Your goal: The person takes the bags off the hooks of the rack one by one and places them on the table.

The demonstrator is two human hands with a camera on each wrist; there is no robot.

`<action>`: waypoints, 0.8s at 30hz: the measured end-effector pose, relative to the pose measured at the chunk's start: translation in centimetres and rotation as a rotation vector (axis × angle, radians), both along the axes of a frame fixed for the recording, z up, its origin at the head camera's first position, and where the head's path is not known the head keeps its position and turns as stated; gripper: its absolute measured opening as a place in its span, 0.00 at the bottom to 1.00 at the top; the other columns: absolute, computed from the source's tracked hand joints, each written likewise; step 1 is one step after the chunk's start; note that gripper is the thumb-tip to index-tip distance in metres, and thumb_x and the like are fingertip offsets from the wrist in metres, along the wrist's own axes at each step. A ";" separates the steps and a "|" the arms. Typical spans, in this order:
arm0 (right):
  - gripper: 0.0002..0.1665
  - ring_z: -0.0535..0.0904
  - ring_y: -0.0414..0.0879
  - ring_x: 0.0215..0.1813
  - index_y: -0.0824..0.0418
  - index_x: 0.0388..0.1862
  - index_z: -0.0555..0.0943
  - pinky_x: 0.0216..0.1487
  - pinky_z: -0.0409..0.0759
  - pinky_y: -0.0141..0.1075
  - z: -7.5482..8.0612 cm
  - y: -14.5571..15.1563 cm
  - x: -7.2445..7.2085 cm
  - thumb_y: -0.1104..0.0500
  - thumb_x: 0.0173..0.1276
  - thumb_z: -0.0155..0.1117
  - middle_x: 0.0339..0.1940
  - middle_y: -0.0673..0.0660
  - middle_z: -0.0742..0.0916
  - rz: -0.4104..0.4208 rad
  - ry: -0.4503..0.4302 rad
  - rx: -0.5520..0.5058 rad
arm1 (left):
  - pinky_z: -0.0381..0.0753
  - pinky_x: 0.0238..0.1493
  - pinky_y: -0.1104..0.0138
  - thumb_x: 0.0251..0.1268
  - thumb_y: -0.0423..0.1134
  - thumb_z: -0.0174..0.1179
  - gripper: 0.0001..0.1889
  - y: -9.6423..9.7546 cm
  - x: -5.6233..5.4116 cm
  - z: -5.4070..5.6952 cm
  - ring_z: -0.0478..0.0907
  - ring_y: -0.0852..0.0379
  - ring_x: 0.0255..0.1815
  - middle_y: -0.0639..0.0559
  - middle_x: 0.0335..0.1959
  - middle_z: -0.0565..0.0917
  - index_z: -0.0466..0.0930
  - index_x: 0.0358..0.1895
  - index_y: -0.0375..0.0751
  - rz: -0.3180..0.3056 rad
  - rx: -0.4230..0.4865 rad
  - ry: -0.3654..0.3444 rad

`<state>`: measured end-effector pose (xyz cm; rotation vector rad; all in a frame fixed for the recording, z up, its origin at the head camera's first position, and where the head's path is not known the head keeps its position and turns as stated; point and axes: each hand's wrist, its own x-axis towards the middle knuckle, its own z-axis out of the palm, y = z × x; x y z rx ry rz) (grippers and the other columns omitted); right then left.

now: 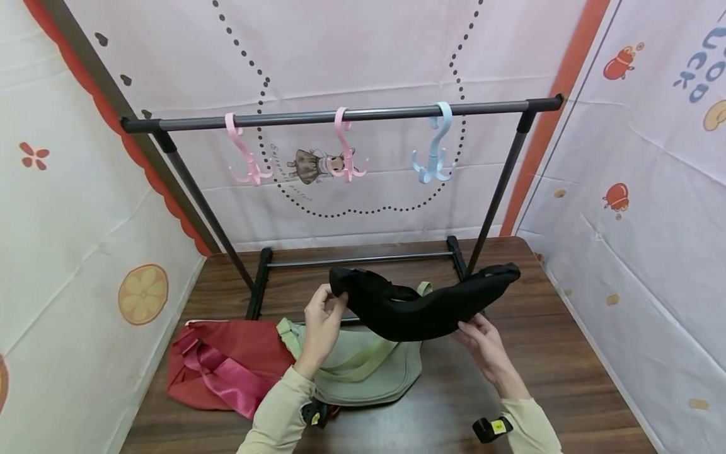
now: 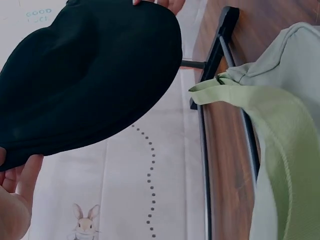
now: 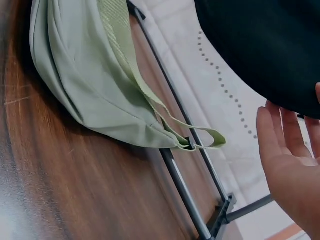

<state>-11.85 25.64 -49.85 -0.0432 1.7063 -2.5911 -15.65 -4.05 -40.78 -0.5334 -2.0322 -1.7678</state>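
A black crescent-shaped cloth bag (image 1: 420, 313) is held up in both hands over the table. My left hand (image 1: 323, 325) pinches its left end; in the left wrist view the thumb and fingers of that hand (image 2: 16, 195) are at the bag's corner. On the other side, my right hand (image 1: 484, 350) holds the lower right edge, fingers behind the cloth and part of the thumb in front. Below the black bag lies a light green bag (image 1: 368, 359) with a green strap, partly covered in the head view. Left of it lies a red bag (image 1: 227, 359) with a pink strap.
A black metal rack (image 1: 391, 113) stands at the back of the wooden table (image 1: 567, 378). From its bar hang two pink hooks (image 1: 247, 151) (image 1: 346, 148) and a blue hook (image 1: 435, 148). Printed cloth walls (image 1: 641, 157) enclose the table on the back and sides.
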 end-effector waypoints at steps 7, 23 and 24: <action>0.13 0.80 0.39 0.41 0.52 0.39 0.78 0.47 0.78 0.33 -0.6 1.3 2.0 0.68 0.69 0.48 0.39 0.48 0.79 -0.109 -0.049 -0.008 | 0.74 0.20 0.69 0.61 0.25 0.53 0.02 1.6 0.4 -1.1 0.75 0.62 0.32 0.40 0.34 0.77 0.74 0.35 0.28 -0.045 0.014 -0.131; 0.14 0.81 0.34 0.34 0.48 0.35 0.83 0.36 0.78 0.27 -2.4 7.2 5.8 0.65 0.67 0.53 0.33 0.43 0.85 -0.300 -0.174 0.039 | 0.80 0.30 0.53 0.60 0.26 0.54 0.05 8.1 -0.6 -6.6 0.80 0.47 0.27 0.34 0.29 0.78 0.72 0.32 0.23 -0.164 0.065 -0.367; 0.13 0.80 0.34 0.34 0.47 0.34 0.83 0.35 0.78 0.26 -2.7 7.6 6.0 0.63 0.67 0.54 0.33 0.43 0.85 -0.315 -0.191 0.055 | 0.81 0.30 0.54 0.61 0.27 0.54 0.05 8.6 -0.8 -7.3 0.80 0.46 0.27 0.35 0.29 0.78 0.73 0.32 0.24 -0.167 0.063 -0.385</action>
